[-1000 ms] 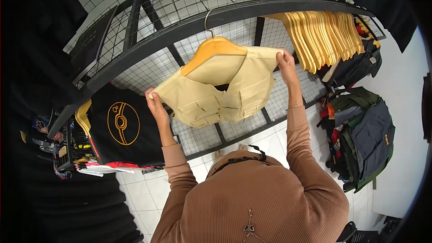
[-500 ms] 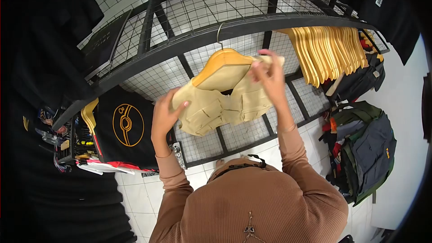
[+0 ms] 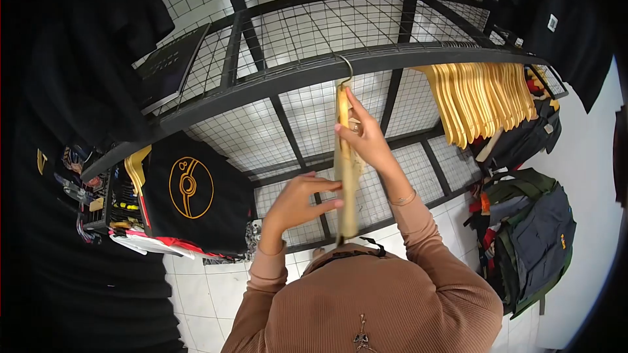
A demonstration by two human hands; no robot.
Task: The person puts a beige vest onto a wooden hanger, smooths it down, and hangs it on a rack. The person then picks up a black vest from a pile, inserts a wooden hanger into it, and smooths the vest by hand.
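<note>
A khaki vest [image 3: 349, 206] hangs edge-on to me on a wooden hanger [image 3: 343, 114], so its front is mostly out of sight. The metal hook of the hanger rests over the black rail. Thumb and fingers of my right hand [image 3: 369, 140] grip the hanger near its top, from the right. Lower down on the left, my left hand [image 3: 297, 202] has its fingers stretched out and apart, with the tips against the side of the vest.
The black rail [image 3: 288, 81] crosses in front of me under a wire-mesh shelf. Several wooden hangers [image 3: 481, 101] crowd its right end. A black shirt with an orange print [image 3: 190, 186] hangs at left. Backpacks [image 3: 536, 235] hang at right; a dark box [image 3: 171, 68] lies on the shelf.
The vest and hanger have turned from facing me to edge-on. My right hand has moved from the vest's shoulder onto the hanger; my left hand has shifted right and down.
</note>
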